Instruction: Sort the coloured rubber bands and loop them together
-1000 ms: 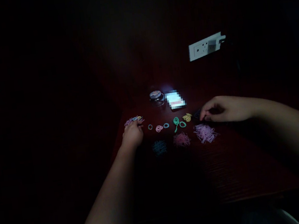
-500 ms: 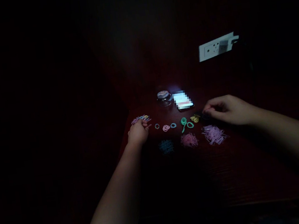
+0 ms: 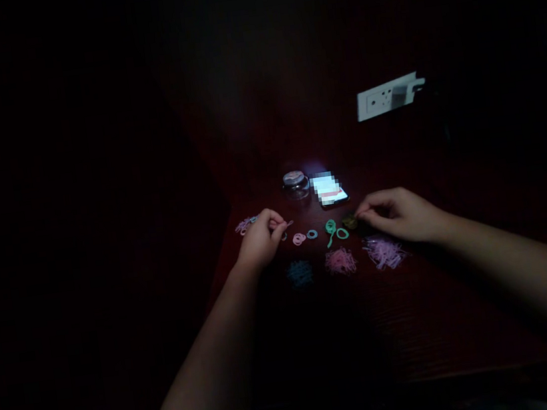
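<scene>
My left hand (image 3: 264, 240) is closed in a pinch on a small pinkish rubber band (image 3: 290, 223), just right of a mixed pile of bands (image 3: 244, 225). Under its fingertips lies a small ring, partly hidden. My right hand (image 3: 400, 214) has thumb and forefinger pressed together beside the yellow hair ties (image 3: 350, 222); whatever they pinch is too dark to make out. Between the hands lie pink hair ties (image 3: 299, 238), a blue hair tie (image 3: 312, 234) and green hair ties (image 3: 331, 227). Nearer me are heaps of blue bands (image 3: 299, 273), pink bands (image 3: 341, 261) and purple bands (image 3: 385, 253).
A lidded clear jar (image 3: 296, 187) stands at the back of the dark red table (image 3: 420, 320), next to a lit phone (image 3: 329, 188). On the wall is a socket panel (image 3: 380, 99) with a plug in it. The surroundings are very dark.
My left hand has moved right, away from the mixed pile, with the pinkish band in its fingers. My right hand has come slightly left, closer to the yellow ties. The view has shifted a little.
</scene>
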The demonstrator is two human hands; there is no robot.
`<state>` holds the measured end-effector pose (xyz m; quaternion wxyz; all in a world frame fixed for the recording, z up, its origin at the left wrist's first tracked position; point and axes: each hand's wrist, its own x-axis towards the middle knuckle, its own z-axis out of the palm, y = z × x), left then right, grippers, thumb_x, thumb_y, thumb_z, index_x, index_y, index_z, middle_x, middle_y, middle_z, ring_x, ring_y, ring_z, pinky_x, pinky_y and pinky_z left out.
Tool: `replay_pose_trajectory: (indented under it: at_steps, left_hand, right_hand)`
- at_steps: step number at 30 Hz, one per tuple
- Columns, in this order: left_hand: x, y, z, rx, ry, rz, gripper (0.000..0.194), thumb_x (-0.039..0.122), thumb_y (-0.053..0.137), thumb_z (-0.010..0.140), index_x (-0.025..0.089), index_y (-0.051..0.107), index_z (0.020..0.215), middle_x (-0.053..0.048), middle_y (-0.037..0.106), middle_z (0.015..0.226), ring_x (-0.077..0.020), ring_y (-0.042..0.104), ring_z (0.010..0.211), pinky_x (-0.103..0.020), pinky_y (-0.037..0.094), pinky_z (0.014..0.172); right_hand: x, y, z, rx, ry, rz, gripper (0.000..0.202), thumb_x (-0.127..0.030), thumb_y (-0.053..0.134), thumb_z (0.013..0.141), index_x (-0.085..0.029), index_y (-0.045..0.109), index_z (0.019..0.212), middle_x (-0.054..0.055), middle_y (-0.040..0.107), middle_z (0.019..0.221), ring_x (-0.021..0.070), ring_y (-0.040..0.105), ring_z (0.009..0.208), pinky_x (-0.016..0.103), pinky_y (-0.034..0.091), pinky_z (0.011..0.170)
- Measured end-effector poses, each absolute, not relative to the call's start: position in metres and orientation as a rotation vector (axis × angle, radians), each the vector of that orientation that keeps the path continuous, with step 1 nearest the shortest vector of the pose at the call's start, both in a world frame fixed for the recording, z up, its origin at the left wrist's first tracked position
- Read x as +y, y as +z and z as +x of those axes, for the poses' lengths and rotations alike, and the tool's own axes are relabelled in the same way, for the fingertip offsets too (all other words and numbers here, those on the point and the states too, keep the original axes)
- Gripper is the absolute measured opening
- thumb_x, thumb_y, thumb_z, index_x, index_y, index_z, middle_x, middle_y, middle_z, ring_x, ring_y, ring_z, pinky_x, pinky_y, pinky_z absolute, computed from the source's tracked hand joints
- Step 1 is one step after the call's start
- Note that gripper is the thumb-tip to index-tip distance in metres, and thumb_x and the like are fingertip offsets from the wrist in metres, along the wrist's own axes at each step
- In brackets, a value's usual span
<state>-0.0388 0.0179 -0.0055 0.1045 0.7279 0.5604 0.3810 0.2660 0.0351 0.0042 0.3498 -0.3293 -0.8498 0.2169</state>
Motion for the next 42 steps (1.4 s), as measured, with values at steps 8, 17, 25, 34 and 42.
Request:
replay_pose_trajectory:
  at_steps: [8,17,25,34,42]
  left_hand:
    - [-0.003,0.009,0.007,1.105,1.113,2.39,0.02,0.024,0.06,0.086,0.021,0.043,0.078,-0.001,0.068,0.09,-0.014,0.062,0.084,-0.028,0.046,0.076]
    - [-0.01,0.01,0.015,1.02,1.056,2.38,0.021,0.023,0.062,0.084,0.021,0.043,0.077,-0.002,0.07,0.089,-0.0144,0.065,0.083,-0.029,0.049,0.074]
    - [-0.009,0.008,0.014,1.017,1.034,2.348,0.019,0.025,0.061,0.085,0.021,0.044,0.078,-0.004,0.07,0.091,-0.0145,0.065,0.084,-0.029,0.05,0.075]
    - [-0.014,0.01,0.013,1.029,0.888,2.435,0.012,0.021,0.061,0.084,0.021,0.05,0.086,-0.001,0.071,0.089,-0.0126,0.064,0.077,-0.026,0.047,0.07]
    - [-0.015,0.01,0.012,0.979,0.791,2.442,0.008,0.022,0.063,0.082,0.018,0.056,0.084,0.0,0.067,0.078,-0.0089,0.059,0.065,-0.021,0.043,0.059]
  right_hand:
    - [0.018,0.006,0.237,-2.352,0.329,-0.607,0.022,-0.031,0.059,0.088,-0.018,0.069,0.104,0.003,0.06,0.079,0.0145,0.056,0.073,0.027,0.044,0.067]
    - [0.018,0.004,0.234,-2.364,0.328,-0.648,0.017,-0.028,0.058,0.089,-0.018,0.071,0.092,0.003,0.06,0.075,0.0142,0.053,0.07,0.028,0.04,0.065]
    - [0.017,0.005,0.235,-2.372,0.346,-0.671,0.016,-0.027,0.057,0.088,-0.018,0.07,0.089,0.002,0.059,0.075,0.0137,0.052,0.069,0.027,0.039,0.065]
    - [0.017,0.007,0.235,-2.438,0.365,-0.616,0.012,-0.023,0.059,0.085,-0.017,0.07,0.086,0.002,0.058,0.075,0.0134,0.052,0.069,0.027,0.039,0.064]
    - [0.014,0.009,0.236,-2.535,0.436,-0.594,0.012,-0.02,0.058,0.084,-0.018,0.069,0.087,0.001,0.059,0.076,0.0122,0.052,0.067,0.025,0.039,0.062]
